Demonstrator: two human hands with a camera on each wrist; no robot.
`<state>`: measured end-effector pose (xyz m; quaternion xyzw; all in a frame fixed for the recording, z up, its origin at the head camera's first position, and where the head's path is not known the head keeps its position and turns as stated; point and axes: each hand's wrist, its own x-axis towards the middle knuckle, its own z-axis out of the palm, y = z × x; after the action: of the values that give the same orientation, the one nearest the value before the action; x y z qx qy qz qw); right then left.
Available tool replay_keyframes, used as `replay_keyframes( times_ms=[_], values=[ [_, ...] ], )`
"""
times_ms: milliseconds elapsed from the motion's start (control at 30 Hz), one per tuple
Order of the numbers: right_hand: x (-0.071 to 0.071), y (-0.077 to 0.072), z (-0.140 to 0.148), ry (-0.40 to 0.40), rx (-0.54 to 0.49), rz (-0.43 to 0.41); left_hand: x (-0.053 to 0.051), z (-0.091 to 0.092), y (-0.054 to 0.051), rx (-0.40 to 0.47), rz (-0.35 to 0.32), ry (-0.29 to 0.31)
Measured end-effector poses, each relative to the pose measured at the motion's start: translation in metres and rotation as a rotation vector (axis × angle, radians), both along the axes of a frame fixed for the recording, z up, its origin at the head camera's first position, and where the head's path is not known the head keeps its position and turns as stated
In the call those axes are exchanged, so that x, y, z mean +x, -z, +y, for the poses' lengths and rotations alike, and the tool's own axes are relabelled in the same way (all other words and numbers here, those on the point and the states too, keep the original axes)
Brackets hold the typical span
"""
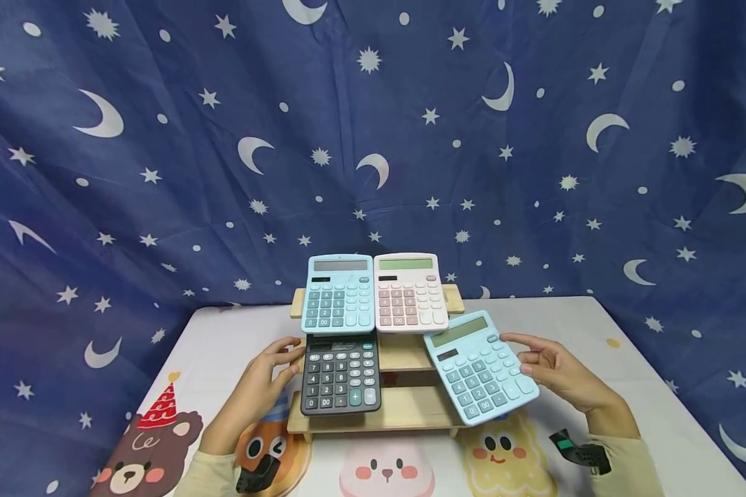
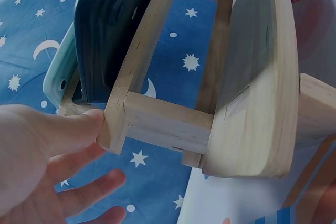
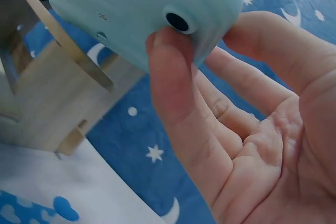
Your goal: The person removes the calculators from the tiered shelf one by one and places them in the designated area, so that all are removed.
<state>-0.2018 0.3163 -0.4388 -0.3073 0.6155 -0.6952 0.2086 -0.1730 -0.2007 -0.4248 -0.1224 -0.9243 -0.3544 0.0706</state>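
Observation:
My right hand [image 1: 553, 369] grips the right side of a light blue calculator [image 1: 481, 369], index finger near its upper corner and thumb lower down. That calculator leans tilted in front of the right end of a tiered wooden rack [image 1: 404, 407]. In the right wrist view, my thumb presses beside a round dark foot on the blue calculator's back [image 3: 121, 3]. My left hand [image 1: 267, 376] touches the rack's left end, beside a black calculator [image 1: 342, 376] standing on it. In the left wrist view, the thumb meets the wooden rail [image 2: 118, 114], while the other fingers spread out.
On the upper tier stand another light blue calculator [image 1: 338, 297] and a pink-and-white calculator [image 1: 410, 293], side by side. A cartoon-printed cloth [image 1: 224, 328] covers the table. Behind it hangs a dark blue curtain [image 1: 373, 103] with moons and stars.

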Motion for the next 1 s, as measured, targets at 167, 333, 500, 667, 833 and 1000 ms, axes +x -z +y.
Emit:
replay_keyframes(
  times_ms=[167, 333, 500, 667, 833, 1000],
  values=[
    [0.001, -0.004, 0.011, 0.061, -0.042, 0.026, 0.000, -0.001, 0.002, 0.007, -0.005, -0.004],
    [0.001, -0.005, 0.021, 0.142, 0.011, 0.052, 0.001, -0.002, 0.002, 0.003, 0.012, -0.001],
    [0.000, -0.007, 0.026, 0.224, 0.079, 0.086, 0.000, -0.002, 0.001, 0.007, 0.014, 0.004],
    [0.004, -0.010, 0.031, 0.282, 0.064, 0.079, -0.001, -0.001, -0.001, 0.008, 0.007, 0.010],
    [0.007, -0.012, 0.034, 0.310, -0.026, 0.073, 0.000, 0.000, -0.002, 0.010, -0.001, 0.007],
    [0.007, -0.011, 0.032, 0.349, -0.114, 0.039, 0.001, 0.000, -0.002, 0.004, -0.013, 0.001]
  ],
)
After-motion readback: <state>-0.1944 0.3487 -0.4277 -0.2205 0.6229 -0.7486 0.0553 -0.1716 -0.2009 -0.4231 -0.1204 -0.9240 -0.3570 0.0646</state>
